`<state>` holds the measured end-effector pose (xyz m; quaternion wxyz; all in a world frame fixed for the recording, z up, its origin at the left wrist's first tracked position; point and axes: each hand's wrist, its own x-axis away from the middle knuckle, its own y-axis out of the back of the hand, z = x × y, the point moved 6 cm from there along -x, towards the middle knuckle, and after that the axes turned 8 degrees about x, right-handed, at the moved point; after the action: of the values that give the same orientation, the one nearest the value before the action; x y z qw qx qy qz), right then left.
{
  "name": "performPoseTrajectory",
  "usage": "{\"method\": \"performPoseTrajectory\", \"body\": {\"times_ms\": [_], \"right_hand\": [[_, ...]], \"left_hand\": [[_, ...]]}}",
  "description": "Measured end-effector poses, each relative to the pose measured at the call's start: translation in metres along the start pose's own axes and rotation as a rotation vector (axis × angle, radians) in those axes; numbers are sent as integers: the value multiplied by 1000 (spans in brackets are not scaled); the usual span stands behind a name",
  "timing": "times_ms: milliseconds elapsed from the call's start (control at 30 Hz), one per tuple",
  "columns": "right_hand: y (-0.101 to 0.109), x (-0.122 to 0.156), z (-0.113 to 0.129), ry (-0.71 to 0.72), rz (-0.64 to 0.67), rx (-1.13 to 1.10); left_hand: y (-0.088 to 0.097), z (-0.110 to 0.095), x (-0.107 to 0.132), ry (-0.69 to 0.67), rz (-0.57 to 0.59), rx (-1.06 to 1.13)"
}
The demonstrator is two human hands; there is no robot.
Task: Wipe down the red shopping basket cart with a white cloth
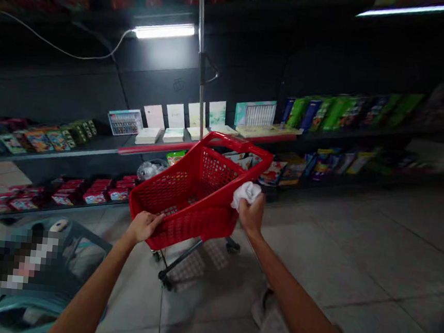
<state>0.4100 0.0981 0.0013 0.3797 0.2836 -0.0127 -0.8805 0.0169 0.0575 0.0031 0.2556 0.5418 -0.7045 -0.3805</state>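
Note:
A red plastic shopping cart (pixel 217 215) stands on the floor in the middle, its basket tilted across the view. My left hand (pixel 144 227) grips the rim at the near left side, thumb and fingers over the edge. At the basket's right end, below the handle, my right hand (pixel 252 213) is closed around a crumpled white cloth (pixel 246 192). The cloth appears to touch the red side of the cart. Inside the basket I see only its red mesh walls and floor.
Behind the cart runs a shelf (pixel 76 149) with books (pixel 175 116) and snack packs (pixel 333 114). A metal pole (pixel 201 45) rises before it. A blue-green plastic chair (pixel 87 237) with blurred items stands at lower left. Grey tiles (pixel 354 250) cover the floor.

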Motion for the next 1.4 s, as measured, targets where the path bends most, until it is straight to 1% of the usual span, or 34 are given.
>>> {"method": "performPoseTrajectory", "body": {"times_ms": [67,133,200,267,333,367,433,467,533,600,633,700,767,833,900,967,1000,1100,1133,1200,1267,1333,1400], "right_hand": [[14,-5,8,41,-61,-72],[28,-10,8,30,-126,-132],[39,-16,-4,-35,-196,-179],[46,-21,-26,-144,-273,-224],[46,-24,-52,-271,-317,-290],[43,-24,-63,-333,-317,-322],[34,-23,-77,-422,-273,-387],[28,-23,-79,-438,-232,-419],[15,-21,-72,-418,-122,-494],[2,-19,-56,-379,10,-581],[-4,-18,-48,-378,67,-625],[-13,-15,-36,-421,162,-724],[-20,-11,-29,-502,226,-805],[-25,-8,-26,-554,275,-840],[-27,-7,-25,-557,297,-836],[-26,-9,-26,-528,278,-816],[-25,-11,-28,-523,245,-805],[-20,-16,-31,-531,112,-794],[-20,-18,-30,-516,93,-799],[-23,-20,-22,-452,117,-807],[-30,-18,-12,-386,190,-812],[-36,-13,-5,-349,255,-803],[-37,-8,3,-283,308,-761]], "left_hand": [[5,5,1,4,0,-5],[11,11,2,10,-10,-29],[17,18,3,25,-29,-70],[26,26,5,25,-62,-127],[37,34,6,20,-112,-193],[42,38,7,18,-135,-225],[50,41,8,3,-166,-267],[52,39,8,-15,-176,-273],[52,26,5,-59,-209,-259],[48,3,-2,-91,-258,-235],[43,-13,-8,-104,-265,-220],[29,-48,-26,-146,-233,-223],[15,-79,-49,-137,-183,-204],[2,-103,-73,-108,-100,-156],[-5,-117,-91,-73,-102,-161],[-10,-124,-100,-68,-119,-167],[-12,-125,-101,-74,-127,-172],[-16,-124,-97,-119,-163,-204],[-17,-124,-93,-139,-180,-222],[-18,-123,-85,-168,-211,-264],[-19,-123,-76,-180,-226,-300],[-19,-122,-66,-190,-239,-317],[-17,-121,-56,-200,-264,-315]]}}
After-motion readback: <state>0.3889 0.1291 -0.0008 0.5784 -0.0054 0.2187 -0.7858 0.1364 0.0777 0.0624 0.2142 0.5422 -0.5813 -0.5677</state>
